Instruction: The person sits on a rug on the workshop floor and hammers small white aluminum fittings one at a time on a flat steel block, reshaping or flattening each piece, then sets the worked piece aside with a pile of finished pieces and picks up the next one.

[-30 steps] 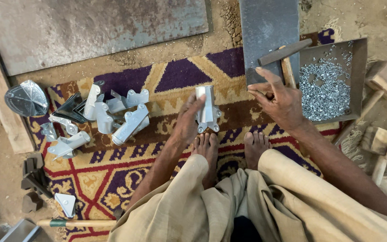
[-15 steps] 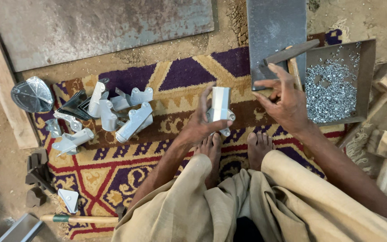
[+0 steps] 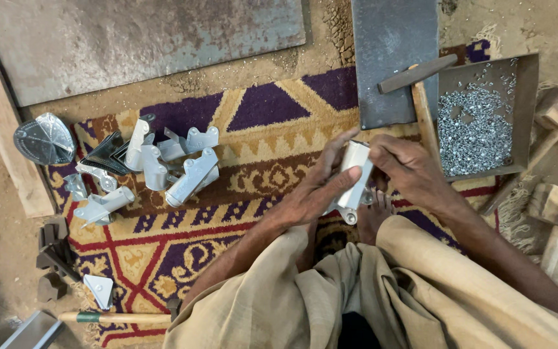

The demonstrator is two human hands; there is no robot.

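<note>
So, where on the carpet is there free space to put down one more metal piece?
Bare carpet lies between the pile of metal brackets and the left hand, below the grey plate. Another patch lies under the pile, above the wooden handle. The tray of small fasteners is crowded.

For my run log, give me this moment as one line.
left hand: holds bent metal piece | right hand: on its top end | pile of like pieces on rug | tray of small fasteners at right

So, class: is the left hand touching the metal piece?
Touching. The head view shows the left hand with its fingers laid across the metal piece, no gap between them; the right hand grips it too.
</note>
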